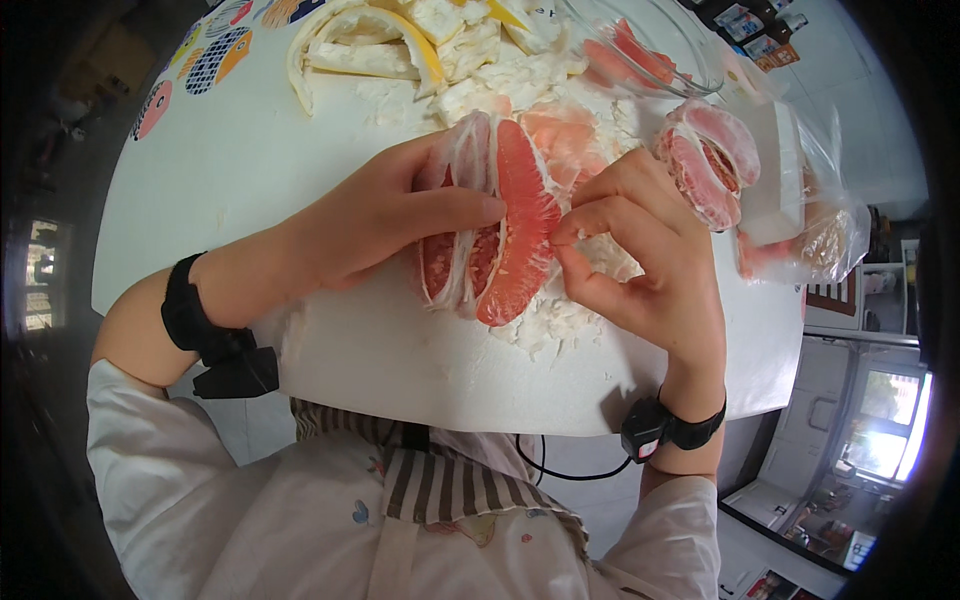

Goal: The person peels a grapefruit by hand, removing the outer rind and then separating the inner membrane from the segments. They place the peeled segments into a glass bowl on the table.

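My left hand (375, 221) holds a chunk of peeled red pomelo (474, 169) above the table, thumb pressed across its front. The chunk's right-hand segment (521, 247) has its red pulp bared; whitish membrane still covers the parts on the left. Seeds show in the open gaps. At the bared segment's right edge, the thumb and forefinger of my right hand (656, 255) pinch together against the pulp. Small pale bits cling to those fingertips. Behind the hands lies a heap of pale membrane scraps (559, 139), partly hidden by the fruit.
Yellow pomelo rind (367, 49) with thick white pith lies at the back. A clear glass bowl (694, 82) contains red pulp pieces (634, 56). Another peeled pomelo chunk (709, 161) rests at right, near a white box (772, 172) and a clear plastic bag (832, 232). Dark bottles (750, 26) stand beyond.
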Demonstrator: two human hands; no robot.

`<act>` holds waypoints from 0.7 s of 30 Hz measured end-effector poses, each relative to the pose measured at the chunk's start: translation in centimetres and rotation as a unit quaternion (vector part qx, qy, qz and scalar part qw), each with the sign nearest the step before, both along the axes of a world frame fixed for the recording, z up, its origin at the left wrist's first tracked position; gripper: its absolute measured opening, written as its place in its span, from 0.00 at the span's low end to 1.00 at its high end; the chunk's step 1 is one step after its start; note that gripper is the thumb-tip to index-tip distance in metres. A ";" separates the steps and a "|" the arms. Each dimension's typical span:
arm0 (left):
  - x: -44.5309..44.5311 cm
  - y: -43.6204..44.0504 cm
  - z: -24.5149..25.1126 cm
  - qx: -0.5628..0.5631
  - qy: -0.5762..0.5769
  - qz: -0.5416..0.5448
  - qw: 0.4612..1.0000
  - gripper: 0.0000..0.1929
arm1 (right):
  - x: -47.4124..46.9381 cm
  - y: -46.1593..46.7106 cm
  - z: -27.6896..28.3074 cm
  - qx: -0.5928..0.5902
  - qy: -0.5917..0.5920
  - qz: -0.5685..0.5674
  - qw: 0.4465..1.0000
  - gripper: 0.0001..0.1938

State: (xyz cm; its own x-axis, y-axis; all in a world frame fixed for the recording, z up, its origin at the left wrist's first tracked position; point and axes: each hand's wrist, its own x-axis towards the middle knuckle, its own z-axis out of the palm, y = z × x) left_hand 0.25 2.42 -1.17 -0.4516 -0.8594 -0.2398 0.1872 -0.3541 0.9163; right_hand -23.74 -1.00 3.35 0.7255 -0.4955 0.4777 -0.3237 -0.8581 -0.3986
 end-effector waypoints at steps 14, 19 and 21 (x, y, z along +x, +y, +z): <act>-0.6 0.0 -1.0 -0.055 -0.031 0.038 0.997 0.21 | 0.2 0.6 0.1 -0.007 0.057 0.000 0.998 0.11; -0.5 -0.1 -1.1 -0.044 -0.033 0.030 0.998 0.18 | 0.3 0.7 -0.3 0.000 0.042 0.001 0.999 0.11; -0.4 -0.2 -1.1 -0.046 -0.022 0.026 0.998 0.19 | 0.3 0.5 -0.5 -0.006 0.023 0.005 1.000 0.12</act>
